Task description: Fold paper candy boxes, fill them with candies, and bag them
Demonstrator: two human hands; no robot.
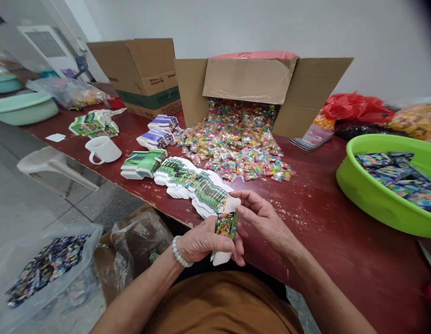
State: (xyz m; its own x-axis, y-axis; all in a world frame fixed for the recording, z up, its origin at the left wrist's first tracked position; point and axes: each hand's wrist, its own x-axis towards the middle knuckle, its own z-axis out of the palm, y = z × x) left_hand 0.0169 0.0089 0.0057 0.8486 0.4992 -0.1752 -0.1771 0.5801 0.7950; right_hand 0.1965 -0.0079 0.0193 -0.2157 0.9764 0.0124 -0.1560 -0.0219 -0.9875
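My left hand (pixel 208 241), with a beaded bracelet at the wrist, is closed around a small green printed carton (pixel 225 226). White flaps stick out at the carton's top and bottom. At the upper flap, the thumb and fingers of my right hand (pixel 259 211) pinch the carton's edge. Just beyond my hands, a fanned row of flat green and white cartons (pixel 210 192) lies on the table. Behind that row, a heap of small clear packets of colourful candy (pixel 236 144) spills from an open cardboard box (pixel 250 81) lying on its side.
On the red table (pixel 316 195), a lime green basin (pixel 366 199) of dark packets stands at right. A white mug (pixel 103 150), carton stacks (pixel 142 163) and another cardboard box (pixel 138 74) are at left. A plastic bag of packets (pixel 51 264) and a stool (pixel 50 160) stand below.
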